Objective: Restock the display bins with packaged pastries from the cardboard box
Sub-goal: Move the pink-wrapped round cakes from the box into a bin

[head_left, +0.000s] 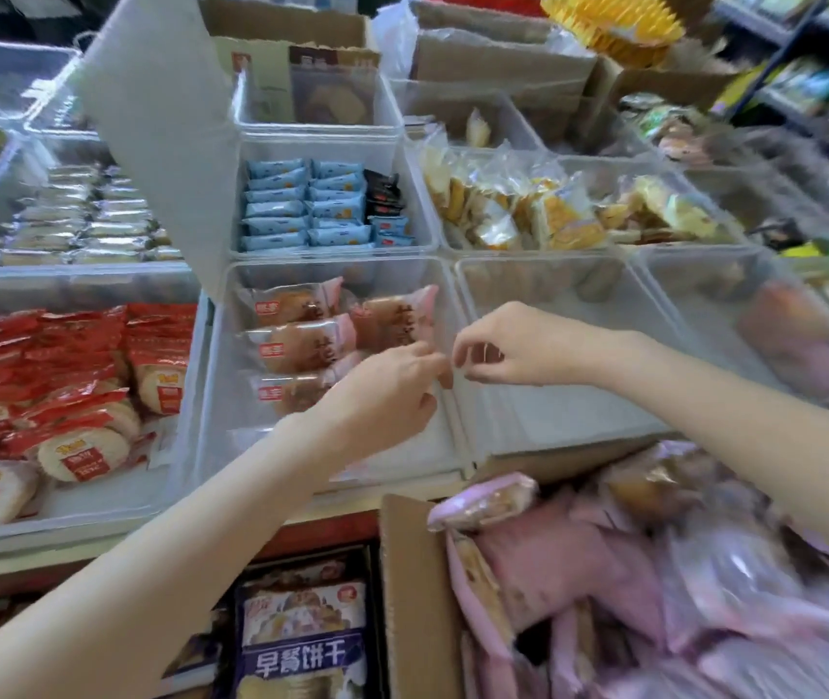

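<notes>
While both hands, L (392,391) & R (503,345), hover w/ fingers loosely curled, empty, cardboard box (412,572) pastries (579,562) lie 5 o'clock, R nearer.

We cannot tell if our left hand (386,391) holds any pack, because its fingers face away. The pink packs (654,587) in the cardboard box (405,587) are blurred and cut by the edge.

Pink-edged packaged pastries (301,340) lie flat in rows inside the clear center display bin (221,396), while more fill the open cardboard box (410,597) at lower right.
</notes>
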`<action>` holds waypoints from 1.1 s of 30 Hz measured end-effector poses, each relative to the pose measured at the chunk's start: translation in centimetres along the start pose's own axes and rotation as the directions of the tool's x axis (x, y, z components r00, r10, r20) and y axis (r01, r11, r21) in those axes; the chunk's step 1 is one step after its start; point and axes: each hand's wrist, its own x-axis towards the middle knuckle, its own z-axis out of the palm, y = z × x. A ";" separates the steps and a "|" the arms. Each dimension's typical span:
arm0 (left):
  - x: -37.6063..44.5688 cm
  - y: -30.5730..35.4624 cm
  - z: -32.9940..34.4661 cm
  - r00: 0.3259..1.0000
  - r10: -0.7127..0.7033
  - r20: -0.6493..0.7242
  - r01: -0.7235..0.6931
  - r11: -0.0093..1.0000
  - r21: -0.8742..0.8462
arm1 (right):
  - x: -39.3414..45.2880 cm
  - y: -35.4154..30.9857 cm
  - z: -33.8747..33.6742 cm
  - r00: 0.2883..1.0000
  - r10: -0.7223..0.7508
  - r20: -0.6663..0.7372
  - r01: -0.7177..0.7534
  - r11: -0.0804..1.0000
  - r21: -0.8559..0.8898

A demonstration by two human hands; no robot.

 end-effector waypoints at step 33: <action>-0.6 12.3 1.1 0.941 -0.091 0.325 0.306 0.640 -0.705 | -16.8 3.0 -5.3 0.902 0.236 -0.362 -0.074 0.910 0.409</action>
